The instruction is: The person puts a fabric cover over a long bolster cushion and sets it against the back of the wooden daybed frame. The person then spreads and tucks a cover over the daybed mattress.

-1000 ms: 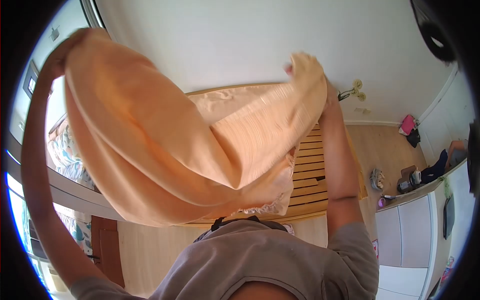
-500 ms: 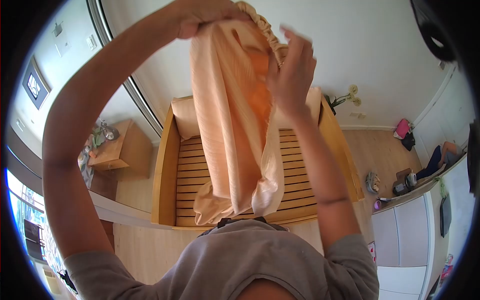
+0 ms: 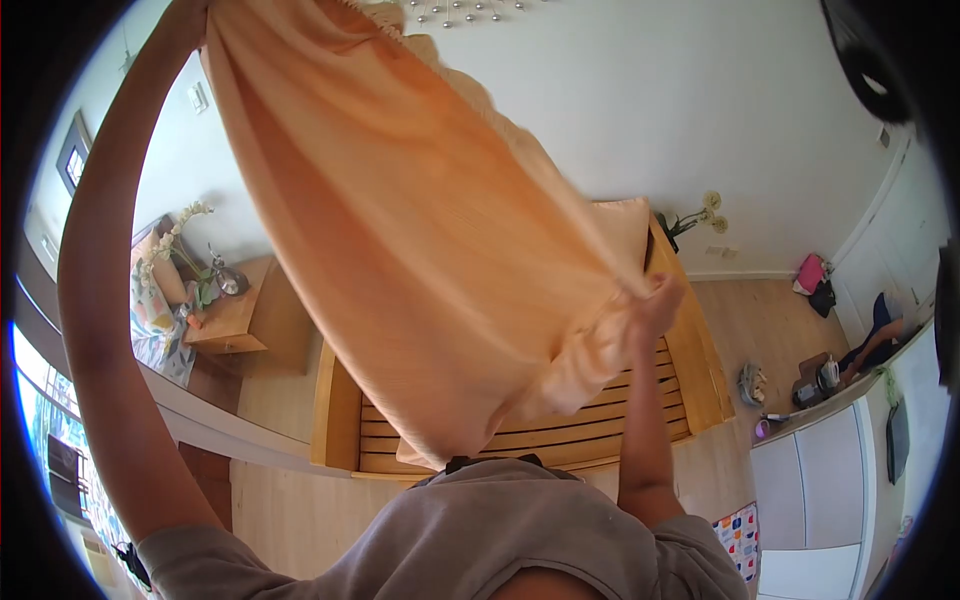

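Note:
A peach-orange cloth [image 3: 400,210] with a gathered, ruffled edge is stretched out in front of me. My left hand [image 3: 197,18], partly cut off at the top left of the view, grips its upper corner. Lower down on the right, my right hand [image 3: 655,305] is closed on the ruffled edge, slightly blurred. Behind the cloth stands a wooden slatted frame [image 3: 690,350], largely covered by it. One pale cushion [image 3: 625,228] shows at the frame's back right corner.
A wooden side table [image 3: 250,320] with a flower vase is at the left. White flowers [image 3: 710,205] rise behind the frame. White cabinets [image 3: 810,480] stand at the right, near a pink bag [image 3: 808,272] on the floor. Part of a person shows at the far right.
My left hand has moved far left and up, and my right hand down and slightly right. The bunched cloth has spread wide between them.

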Demonstrator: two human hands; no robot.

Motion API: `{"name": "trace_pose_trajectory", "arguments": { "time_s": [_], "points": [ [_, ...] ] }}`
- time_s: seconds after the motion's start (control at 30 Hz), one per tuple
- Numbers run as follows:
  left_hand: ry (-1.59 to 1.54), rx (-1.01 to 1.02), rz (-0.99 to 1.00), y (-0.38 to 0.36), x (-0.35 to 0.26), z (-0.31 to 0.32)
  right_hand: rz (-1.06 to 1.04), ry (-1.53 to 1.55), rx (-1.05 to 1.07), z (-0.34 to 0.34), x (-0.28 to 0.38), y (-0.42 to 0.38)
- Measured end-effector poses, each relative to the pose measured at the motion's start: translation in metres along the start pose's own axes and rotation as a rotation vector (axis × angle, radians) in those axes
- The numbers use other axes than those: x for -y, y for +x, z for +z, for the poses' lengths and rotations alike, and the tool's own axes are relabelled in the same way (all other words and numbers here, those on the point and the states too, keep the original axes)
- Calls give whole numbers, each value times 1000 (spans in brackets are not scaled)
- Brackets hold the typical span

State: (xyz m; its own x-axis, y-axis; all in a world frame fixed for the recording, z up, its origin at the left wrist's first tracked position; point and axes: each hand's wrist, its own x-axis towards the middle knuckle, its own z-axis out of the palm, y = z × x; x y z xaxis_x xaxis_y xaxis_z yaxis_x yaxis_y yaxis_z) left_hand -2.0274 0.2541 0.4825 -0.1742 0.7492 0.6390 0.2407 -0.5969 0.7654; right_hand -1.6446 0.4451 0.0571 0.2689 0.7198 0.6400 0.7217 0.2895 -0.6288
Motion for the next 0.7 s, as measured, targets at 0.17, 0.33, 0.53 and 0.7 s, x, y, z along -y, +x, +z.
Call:
{"name": "trace_pose_trajectory", "arguments": {
  "time_s": [0.17, 0.33, 0.53, 0.7],
  "points": [
    [218, -178, -273, -4, 20, -93, 402, 983, 434, -5, 5, 116],
    [219, -334, -396, -24, 32, -123, 421, 1333, 879, -53, 86, 122],
    [71, -331, -285, -22, -1, -137, -686, -62, 375, -62, 109, 83],
    [195, 68, -360, -25, -24, -140, -419, -55, -22, -23, 58, 117]
  ]
}}
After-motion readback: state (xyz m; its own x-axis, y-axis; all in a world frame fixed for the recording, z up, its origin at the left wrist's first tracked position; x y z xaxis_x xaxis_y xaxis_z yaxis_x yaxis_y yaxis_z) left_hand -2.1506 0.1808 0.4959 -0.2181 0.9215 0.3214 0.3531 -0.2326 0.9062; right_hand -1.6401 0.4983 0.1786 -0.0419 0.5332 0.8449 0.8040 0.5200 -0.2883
